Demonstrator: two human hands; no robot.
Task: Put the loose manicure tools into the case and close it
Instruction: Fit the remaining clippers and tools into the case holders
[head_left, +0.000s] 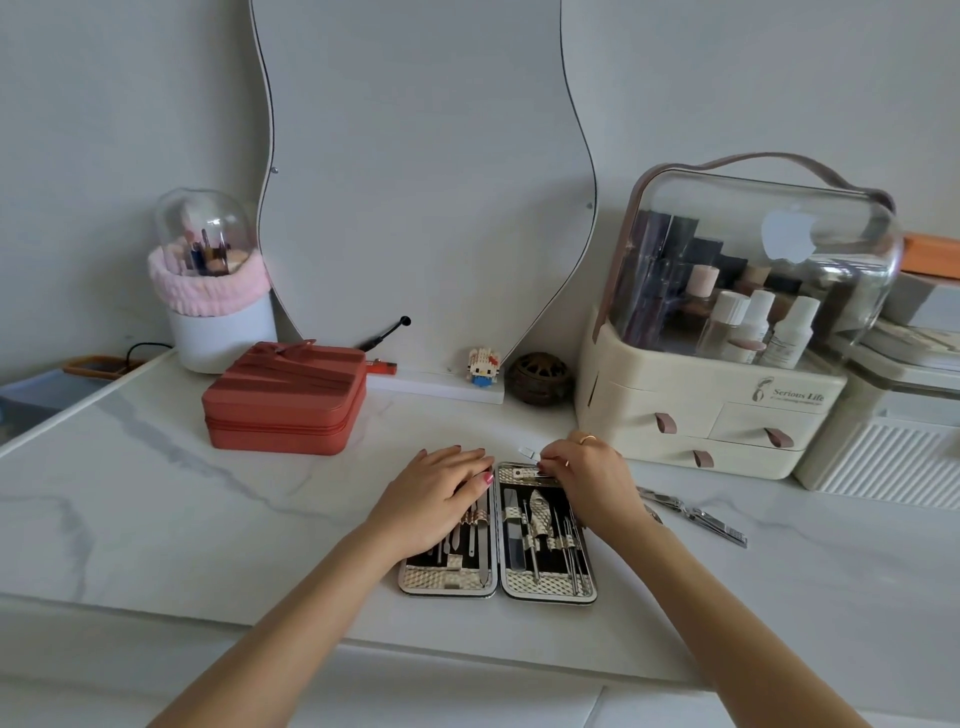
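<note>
My right hand (592, 480) is curled over the far end of the open manicure case (497, 535), fingertips pinching a nail clipper (527, 472) that I am seating in the top slot of the case's right half. My left hand (441, 488) lies flat, fingers straight, pressing down on the far part of the case's left half to steady it. The case lies open like a book on the marble bench (208, 519), most of its elastic loops already filled with small steel tools. I judge this to be the middle of the loading step: right of the case, two loose tools (696, 514) lie on the bench, apparently clippers or nippers. Next I would need to let go of the clipper once it sits snug, reach right of the case for those two, find their free slots, then fold one half over the other.
</note>
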